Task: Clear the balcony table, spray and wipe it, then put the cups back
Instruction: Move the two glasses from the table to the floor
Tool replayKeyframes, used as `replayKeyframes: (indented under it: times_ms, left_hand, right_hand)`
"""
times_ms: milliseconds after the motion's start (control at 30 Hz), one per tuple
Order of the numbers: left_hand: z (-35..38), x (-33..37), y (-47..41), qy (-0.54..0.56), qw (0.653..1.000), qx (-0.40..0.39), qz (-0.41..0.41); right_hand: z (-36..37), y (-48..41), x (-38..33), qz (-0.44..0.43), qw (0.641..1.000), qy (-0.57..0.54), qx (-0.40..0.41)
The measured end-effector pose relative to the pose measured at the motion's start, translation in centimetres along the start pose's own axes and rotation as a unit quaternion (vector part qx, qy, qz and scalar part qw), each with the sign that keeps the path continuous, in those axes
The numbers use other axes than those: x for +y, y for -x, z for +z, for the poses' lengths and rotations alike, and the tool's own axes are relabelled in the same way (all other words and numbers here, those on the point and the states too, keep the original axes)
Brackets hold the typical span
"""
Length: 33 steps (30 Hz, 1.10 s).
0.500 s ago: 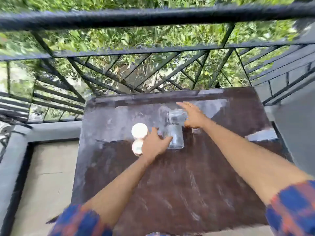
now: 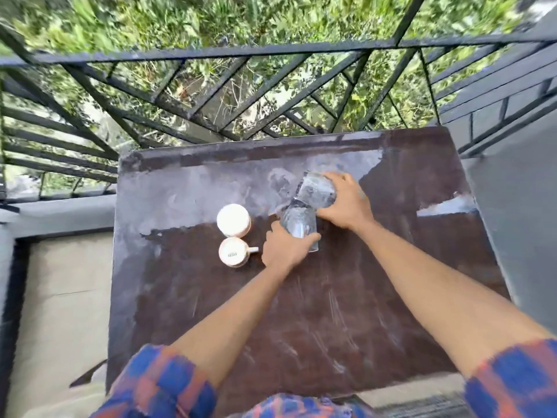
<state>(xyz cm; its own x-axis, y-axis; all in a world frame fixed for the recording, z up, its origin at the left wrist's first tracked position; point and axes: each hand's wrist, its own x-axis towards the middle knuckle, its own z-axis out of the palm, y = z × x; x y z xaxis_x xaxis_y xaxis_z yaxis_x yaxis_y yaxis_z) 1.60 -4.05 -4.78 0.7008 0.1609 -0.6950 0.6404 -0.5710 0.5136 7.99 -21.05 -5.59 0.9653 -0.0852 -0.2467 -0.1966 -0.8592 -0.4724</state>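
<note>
Your left hand (image 2: 283, 250) wraps the nearer glass (image 2: 299, 226), your right hand (image 2: 346, 206) the farther glass (image 2: 316, 190), mid table (image 2: 331, 312) beside two upturned white cups (image 2: 233, 220). The glasses seem to touch; part them gently, grips firm.

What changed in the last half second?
The right hand closed round the far glass and tipped it off upright. The left hand wrapped further round the near glass. Both white cups stayed upside down at the same spot on the table.

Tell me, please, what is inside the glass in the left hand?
Nothing shows inside the glass: the brown table is visible through it. The left hand covers its near side, so that part is hidden.
</note>
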Motion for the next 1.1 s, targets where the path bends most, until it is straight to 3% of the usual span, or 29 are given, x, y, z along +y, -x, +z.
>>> replayKeyframes:
  times_ms: [267, 433, 633, 767, 900, 1100]
  left_hand:
    - [-1.6, -4.9, 3.3, 0.141, 0.990, 0.011, 0.004]
    - [-2.6, -9.8, 7.7, 0.195, 0.979, 0.062, 0.017]
    - [-3.1, -16.0, 14.4, 0.228, 0.959, 0.169, 0.015]
    - [-3.4, -21.6, 18.9, 0.262, 0.928, 0.265, -0.016]
    - [-4.1, -28.5, 22.8, 0.313, 0.885, 0.339, -0.068]
    - [-5.2, -38.5, 27.5, 0.361, 0.810, 0.434, -0.161]
  right_hand:
    - [-0.9, 8.2, 2.9, 0.082, 0.982, -0.135, 0.106]
    - [-1.5, 14.5, 4.1, 0.061, 0.972, -0.207, 0.089]
    - [0.4, 19.1, 2.7, -0.083, 0.980, -0.180, -0.021]
    - [2.6, 20.3, -1.3, -0.195, 0.964, -0.123, -0.131]
    - [5.9, 21.5, -6.8, -0.333, 0.918, -0.073, -0.201]
    - [12.2, 25.5, -16.2, -0.463, 0.838, -0.046, -0.286]
